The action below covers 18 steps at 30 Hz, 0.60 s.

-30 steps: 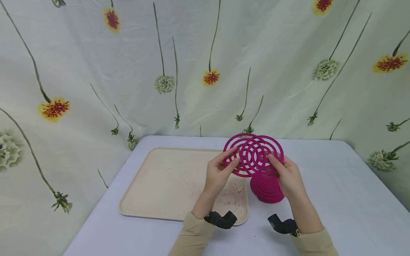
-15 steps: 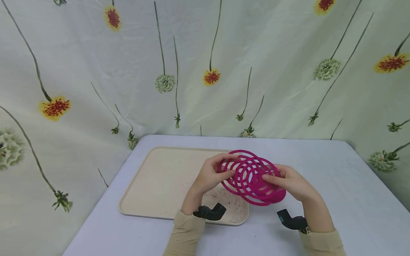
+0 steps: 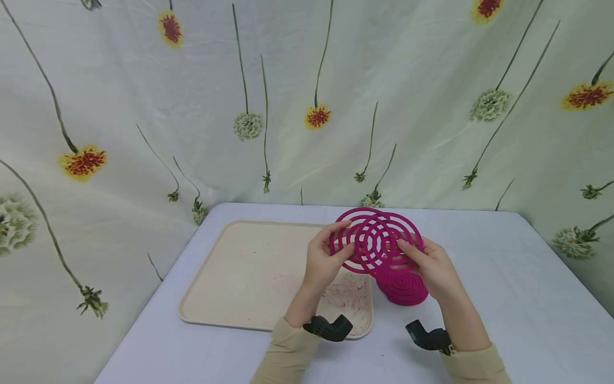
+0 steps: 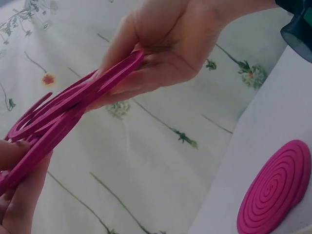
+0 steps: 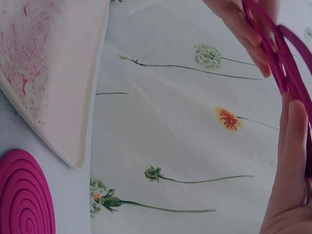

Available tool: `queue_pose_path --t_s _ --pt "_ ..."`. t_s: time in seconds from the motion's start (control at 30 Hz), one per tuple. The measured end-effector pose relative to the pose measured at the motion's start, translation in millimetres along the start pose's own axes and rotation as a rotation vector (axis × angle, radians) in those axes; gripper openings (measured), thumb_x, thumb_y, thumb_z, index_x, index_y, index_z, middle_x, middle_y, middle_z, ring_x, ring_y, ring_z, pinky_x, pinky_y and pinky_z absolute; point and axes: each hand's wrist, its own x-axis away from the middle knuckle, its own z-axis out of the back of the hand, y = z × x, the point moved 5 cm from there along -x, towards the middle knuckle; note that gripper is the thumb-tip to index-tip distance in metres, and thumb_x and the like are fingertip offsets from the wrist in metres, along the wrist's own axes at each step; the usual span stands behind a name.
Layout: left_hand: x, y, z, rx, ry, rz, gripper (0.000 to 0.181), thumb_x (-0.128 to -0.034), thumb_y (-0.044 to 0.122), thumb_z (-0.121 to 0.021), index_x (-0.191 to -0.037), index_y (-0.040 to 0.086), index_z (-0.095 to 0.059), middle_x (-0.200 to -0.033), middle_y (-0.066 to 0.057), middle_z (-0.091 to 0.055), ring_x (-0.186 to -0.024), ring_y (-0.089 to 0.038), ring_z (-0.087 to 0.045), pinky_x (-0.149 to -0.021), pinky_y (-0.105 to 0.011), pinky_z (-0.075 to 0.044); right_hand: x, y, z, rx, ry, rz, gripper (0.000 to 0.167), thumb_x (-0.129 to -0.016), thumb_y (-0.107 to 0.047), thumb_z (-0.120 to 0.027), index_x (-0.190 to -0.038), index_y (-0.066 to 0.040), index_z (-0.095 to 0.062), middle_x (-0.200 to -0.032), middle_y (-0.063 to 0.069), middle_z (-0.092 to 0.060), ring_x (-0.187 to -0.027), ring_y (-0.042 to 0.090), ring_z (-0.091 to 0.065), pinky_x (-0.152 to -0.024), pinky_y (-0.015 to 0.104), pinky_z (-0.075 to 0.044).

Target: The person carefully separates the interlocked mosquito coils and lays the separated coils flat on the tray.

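Two pink mosquito coils [image 4: 70, 114], loosened into overlapping rings, hang in the air between my hands. My left hand [image 3: 322, 261] pinches their left edge between thumb and fingers. Their right edge is held by my right hand [image 3: 434, 266], its thumb on the near face. Seen edge-on in both wrist views, the two coils lie close together and look interlocked; where they cross is hard to make out. Below them on the table sits a flat pile of tightly wound pink coils [image 3: 403, 289], its back partly hidden by the held ones.
A beige tray [image 3: 230, 277] lies left of the pile, its right end specked with pink crumbs. White cloth covers the table [image 3: 503, 277]. A flower-printed curtain [image 3: 422, 106] hangs behind. Each wrist wears a black camera [image 3: 331, 328].
Both hands dipped toward the pile with the loosened coils, then came back up, tilting them upright again. The pile and tray stayed where they were.
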Motion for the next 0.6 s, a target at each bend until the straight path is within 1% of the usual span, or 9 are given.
queue_pose_path --t_s 0.07,0.13,0.17,0.23,0.3,0.37,0.43,0.53,0.6 --pt "1.2 0.0 -3.2 0.005 0.044 -0.026 0.039 -0.0832 -0.010 -0.062 -0.120 -0.005 -0.055 -0.117 -0.021 -0.054 -0.106 -0.034 -0.059 -0.080 -0.035 -0.053 0.4 0 -2 -0.076 0.074 -0.007 0.026 -0.096 -0.021 -0.055 -0.109 0.002 -0.055 -0.087 -0.005 -0.068 -0.080 0.011 -0.068 -0.074 0.026 -0.055" --pt "2.3 -0.3 -5.2 0.010 0.072 -0.030 0.039 -0.0832 -0.011 -0.061 -0.120 -0.004 -0.053 -0.117 -0.020 -0.054 -0.107 -0.032 -0.059 -0.079 -0.035 -0.053 0.9 0 -6 -0.146 0.132 -0.015 0.020 -0.095 -0.021 -0.056 -0.105 -0.004 -0.058 -0.088 -0.006 -0.068 -0.082 0.010 -0.068 -0.075 0.025 -0.054" --pt "2.5 -0.5 -5.7 0.010 0.081 -0.030 0.038 -0.0833 -0.011 -0.061 -0.120 -0.004 -0.052 -0.117 -0.019 -0.054 -0.107 -0.032 -0.059 -0.078 -0.035 -0.054 1.3 0 -7 -0.171 0.154 -0.020 0.020 -0.095 -0.021 -0.056 -0.105 -0.005 -0.058 -0.089 -0.006 -0.068 -0.083 0.010 -0.068 -0.075 0.024 -0.054" --pt "2.3 -0.5 -5.6 0.018 0.080 -0.021 0.038 -0.0838 -0.011 -0.060 -0.120 -0.003 -0.051 -0.117 -0.018 -0.053 -0.107 -0.031 -0.058 -0.078 -0.035 -0.054 1.7 1 -11 -0.209 0.184 -0.036 0.019 -0.094 -0.021 -0.057 -0.106 -0.006 -0.058 -0.090 -0.007 -0.068 -0.085 0.009 -0.067 -0.077 0.024 -0.054" --pt "1.4 0.2 -3.9 0.028 0.050 -0.006 0.038 -0.0850 -0.010 -0.059 -0.121 -0.003 -0.050 -0.118 -0.018 -0.052 -0.108 -0.031 -0.058 -0.080 -0.036 -0.053 1.7 1 -12 -0.206 0.178 -0.047 0.023 -0.095 -0.022 -0.057 -0.110 -0.004 -0.056 -0.092 -0.007 -0.068 -0.087 0.008 -0.067 -0.078 0.024 -0.053" --pt "-0.1 0.9 -1.4 0.051 -0.006 0.020 0.040 -0.0859 -0.009 -0.059 -0.124 -0.004 -0.048 -0.119 -0.021 -0.051 -0.108 -0.031 -0.058 -0.081 -0.036 -0.053 1.2 1 -11 -0.172 0.143 -0.054 0.031 -0.095 -0.023 -0.055 -0.116 0.000 -0.052 -0.093 -0.007 -0.068 -0.087 0.009 -0.067 -0.078 0.025 -0.053" --pt "-0.9 1.8 1.8 0.062 -0.080 0.064 0.043 -0.0866 -0.008 -0.059 -0.127 -0.002 -0.045 -0.119 -0.023 -0.050 -0.106 -0.031 -0.060 -0.081 -0.037 -0.053 1.1 0 -7 -0.097 0.074 -0.055 0.036 -0.096 -0.022 -0.055 -0.120 0.003 -0.048 -0.094 -0.006 -0.067 -0.087 0.009 -0.066 -0.078 0.026 -0.054" --pt "-1.0 2.2 5.7 0.057 -0.210 0.132 0.052 -0.0860 -0.008 -0.060 -0.133 0.003 -0.041 -0.120 -0.027 -0.051 -0.104 -0.033 -0.061 -0.080 -0.039 -0.053 1.8 -1 -1 0.032 -0.079 -0.051 0.042 -0.095 -0.018 -0.055 -0.123 0.011 -0.044 -0.095 -0.001 -0.067 -0.084 0.012 -0.067 -0.076 0.028 -0.055" --pt "0.0 1.5 7.8 0.019 -0.289 0.163 0.056 -0.0857 -0.007 -0.061 -0.136 0.006 -0.040 -0.120 -0.026 -0.051 -0.102 -0.034 -0.062 -0.079 -0.040 -0.054 3.3 -1 2 0.101 -0.199 -0.048 0.041 -0.094 -0.015 -0.056 -0.121 0.014 -0.046 -0.094 0.004 -0.068 -0.083 0.015 -0.068 -0.075 0.028 -0.055"
